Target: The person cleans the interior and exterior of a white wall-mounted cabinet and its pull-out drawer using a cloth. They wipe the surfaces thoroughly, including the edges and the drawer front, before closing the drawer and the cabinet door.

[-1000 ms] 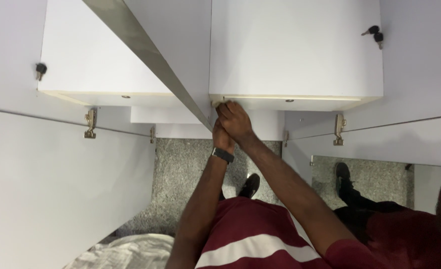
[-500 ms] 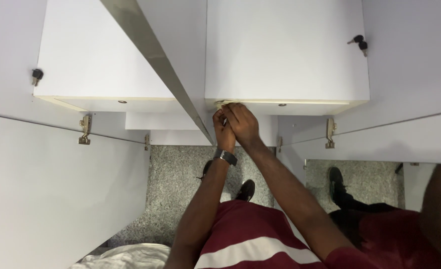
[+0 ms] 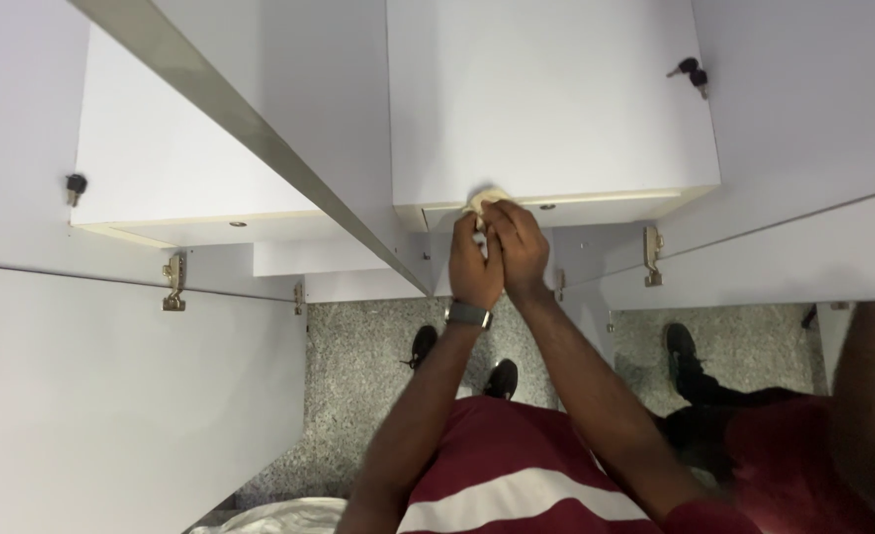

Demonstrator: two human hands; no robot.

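Note:
My left hand (image 3: 473, 265), with a dark watch (image 3: 468, 314) on the wrist, and my right hand (image 3: 523, 249) are pressed together at the lower edge of a white cabinet door (image 3: 546, 109). A small cream wad (image 3: 483, 198), maybe cloth or paper, sticks out above my fingertips against that edge. Both hands close around it. Most of the wad is hidden by my fingers.
A second white door (image 3: 175, 168) with a dark lock knob (image 3: 75, 185) hangs at left, past a grey metal rail (image 3: 260, 138). Keys (image 3: 690, 71) hang in the right door. Brass hinges (image 3: 173, 282) show below. Another person's shoe (image 3: 680, 346) stands on the speckled floor (image 3: 358, 386).
The view has shifted slightly, so the doors sit differently in frame. My hands stay joined at the door's lower edge, and the cream wad now shows above my fingers.

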